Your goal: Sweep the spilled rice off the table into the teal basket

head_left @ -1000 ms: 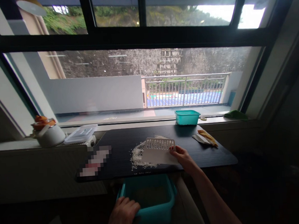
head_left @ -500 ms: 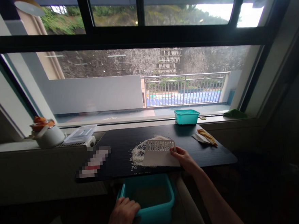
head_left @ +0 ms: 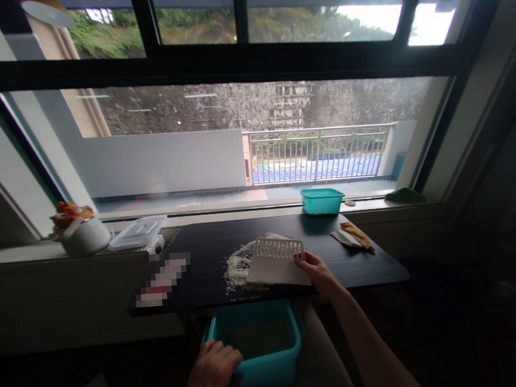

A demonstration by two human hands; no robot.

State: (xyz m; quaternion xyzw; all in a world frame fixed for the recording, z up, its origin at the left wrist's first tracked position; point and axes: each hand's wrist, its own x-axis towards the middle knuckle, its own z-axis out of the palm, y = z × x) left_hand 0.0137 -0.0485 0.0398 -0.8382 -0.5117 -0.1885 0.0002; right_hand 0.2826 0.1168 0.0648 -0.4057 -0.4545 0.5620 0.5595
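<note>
My right hand (head_left: 317, 271) grips the right edge of a white slotted plastic tray (head_left: 275, 263), tilted on the black table (head_left: 369, 268). White rice grains (head_left: 237, 265) lie scattered on the table left of and behind the tray. My left hand (head_left: 211, 376) is closed on the near left rim of a teal bin (head_left: 262, 340) held below the table's front edge, under the rice. The bin's inside looks dim with a pale layer.
A small teal container (head_left: 323, 201) stands at the table's far edge. A yellow and white packet (head_left: 352, 237) lies at the table's right. On the sill to the left are a white pot (head_left: 81, 232) and a clear lidded box (head_left: 137, 232). A green cloth (head_left: 403, 195) lies far right.
My right hand has shifted the white tray slightly up and back over the rice. My left hand and the teal bin have stayed put.
</note>
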